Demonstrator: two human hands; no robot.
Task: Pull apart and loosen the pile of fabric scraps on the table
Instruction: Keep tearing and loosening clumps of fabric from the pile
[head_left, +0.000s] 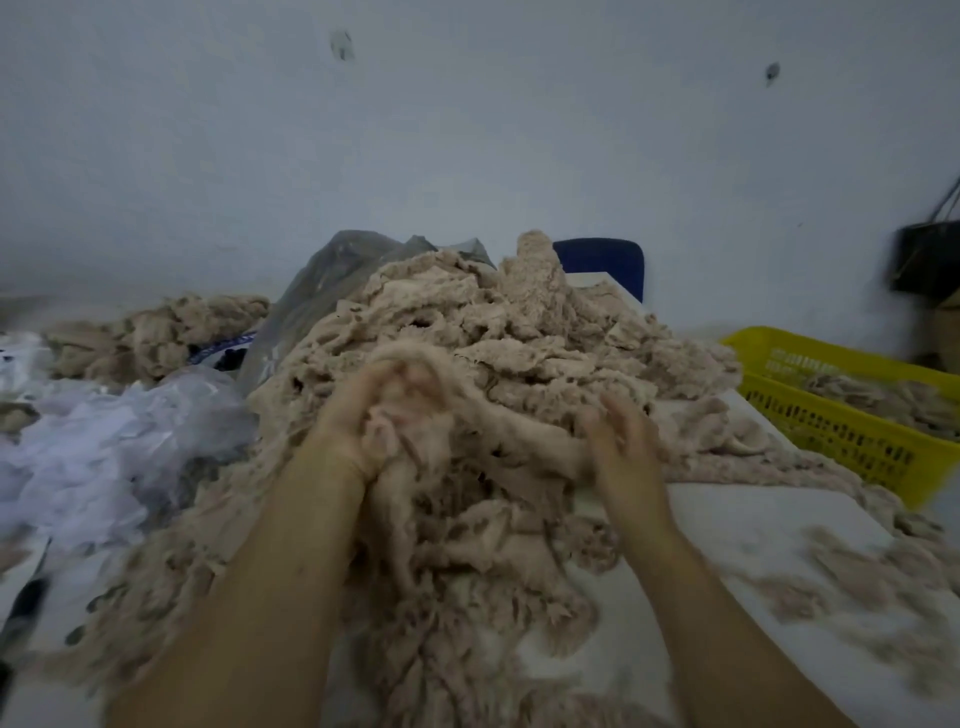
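Observation:
A big heap of beige, fluffy fabric scraps (519, 332) covers the middle of the white table (727, 525). My left hand (363, 415) is at the front of the heap, its fingers curled round a clump of scraps lifted a little above the rest. My right hand (623, 447) sits to the right of that clump, fingers bent into the same stretch of fabric; motion blur hides how firmly it holds. Loose scraps trail down toward me between my forearms.
A yellow perforated basket (831, 431) with some scraps stands at the right. Crumpled clear plastic bags (119, 441) lie at the left, with a smaller beige pile (156, 332) behind. A grey bag (332, 275) and a blue chair back (608, 260) are behind the heap, against the wall.

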